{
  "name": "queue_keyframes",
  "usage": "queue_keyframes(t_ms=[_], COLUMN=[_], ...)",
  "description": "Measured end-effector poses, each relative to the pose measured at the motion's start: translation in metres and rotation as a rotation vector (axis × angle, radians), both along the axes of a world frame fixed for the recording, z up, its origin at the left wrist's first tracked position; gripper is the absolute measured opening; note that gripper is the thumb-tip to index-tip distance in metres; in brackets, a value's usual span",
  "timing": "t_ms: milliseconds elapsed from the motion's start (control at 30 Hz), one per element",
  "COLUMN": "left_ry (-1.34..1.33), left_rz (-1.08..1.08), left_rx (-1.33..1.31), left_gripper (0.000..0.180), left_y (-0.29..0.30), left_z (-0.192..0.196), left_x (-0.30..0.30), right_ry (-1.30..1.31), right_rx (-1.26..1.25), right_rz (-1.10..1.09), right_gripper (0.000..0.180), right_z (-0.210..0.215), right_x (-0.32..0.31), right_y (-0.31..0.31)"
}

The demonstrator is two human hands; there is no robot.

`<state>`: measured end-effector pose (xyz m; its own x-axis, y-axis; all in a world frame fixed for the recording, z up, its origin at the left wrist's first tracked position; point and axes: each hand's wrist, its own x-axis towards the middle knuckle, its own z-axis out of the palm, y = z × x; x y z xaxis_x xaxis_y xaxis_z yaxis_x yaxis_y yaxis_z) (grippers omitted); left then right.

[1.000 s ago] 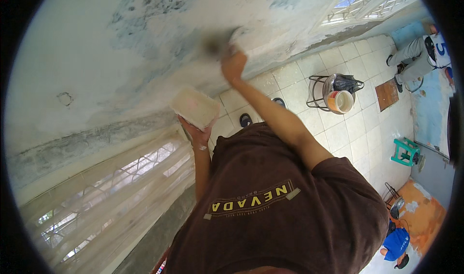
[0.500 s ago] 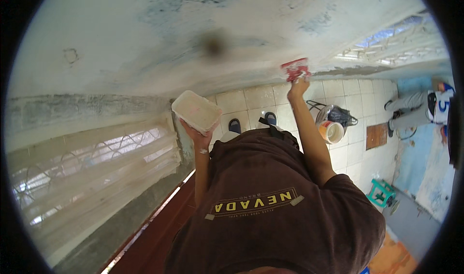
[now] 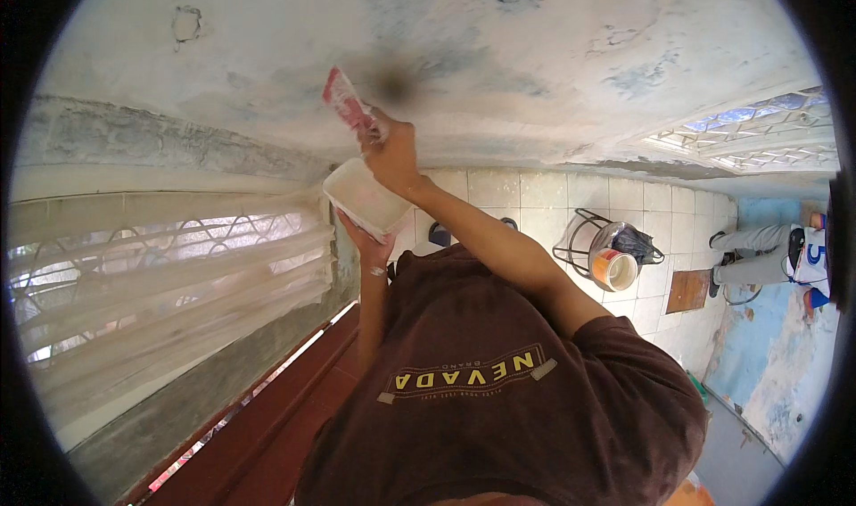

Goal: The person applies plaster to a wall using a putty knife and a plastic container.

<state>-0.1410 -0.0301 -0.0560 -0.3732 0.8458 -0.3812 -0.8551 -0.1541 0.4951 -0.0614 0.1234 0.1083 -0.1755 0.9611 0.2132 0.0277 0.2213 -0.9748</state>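
My right hand [image 3: 392,154] is closed around a red putty scraper [image 3: 346,100] smeared with white paste. Its wide blade points up and to the left, close in front of the patchy white wall [image 3: 267,78]; whether it touches the wall I cannot tell. Below it, my left hand [image 3: 370,246] holds up a pale rectangular plastic tub [image 3: 364,196] from beneath, its open top tilted toward me. White residue coats the tub. My right wrist passes over the tub's right corner and hides part of it.
A curtained window [image 3: 169,256] with a grille is on the left. On the tiled floor [image 3: 495,189] to the right stand a metal-framed stool [image 3: 584,238] and a white-and-orange bucket [image 3: 615,270]. Another person [image 3: 758,252] is at the far right, near a blue wall.
My right hand has swung left with the scraper, from the right side of the wall to just above the tub. My left hand still holds the tub. The view has shifted slightly.
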Motion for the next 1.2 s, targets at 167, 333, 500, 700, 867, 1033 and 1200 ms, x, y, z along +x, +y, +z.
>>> queue_keyframes(t_ms=[167,333,500,700,867,1033,1200], left_ry=[-0.015,-0.009,-0.082,-0.082,-0.134,-0.115,-0.11], left_rz=[-0.05,-0.049,-0.147,-0.196,-0.164,-0.091,-0.095], left_rx=[0.051,0.006,-0.015,-0.021,0.022,-0.023,-0.048], left_gripper=[0.077,0.081,0.079,0.081,0.079,0.077,0.078], left_y=[-0.008,-0.024,-0.032,-0.024,-0.018,-0.03,-0.039], left_z=[0.009,0.015,0.019,0.037,0.027,0.003,0.003], left_x=[-0.028,-0.047,-0.072,-0.086,-0.097,-0.107,-0.097], right_ry=[0.071,0.427,0.524,0.625,1.115,-0.003,1.099], right_rx=[0.216,-0.689,-0.888,-0.708,-0.811,-0.031,-0.317], right_rz=[0.145,-0.221,-0.504,-0.304,-0.157,-0.304,-0.363], right_gripper=[0.027,0.03,0.022,0.02,0.028,0.023,0.034], right_z=[-0.084,-0.246,-0.333,-0.354,-0.259,-0.115,-0.151], right_x=[0.033,0.153,0.193,0.132,0.121,0.251,0.324], right_y=[0.011,0.006,0.044,0.066,0.109,0.105,0.054])
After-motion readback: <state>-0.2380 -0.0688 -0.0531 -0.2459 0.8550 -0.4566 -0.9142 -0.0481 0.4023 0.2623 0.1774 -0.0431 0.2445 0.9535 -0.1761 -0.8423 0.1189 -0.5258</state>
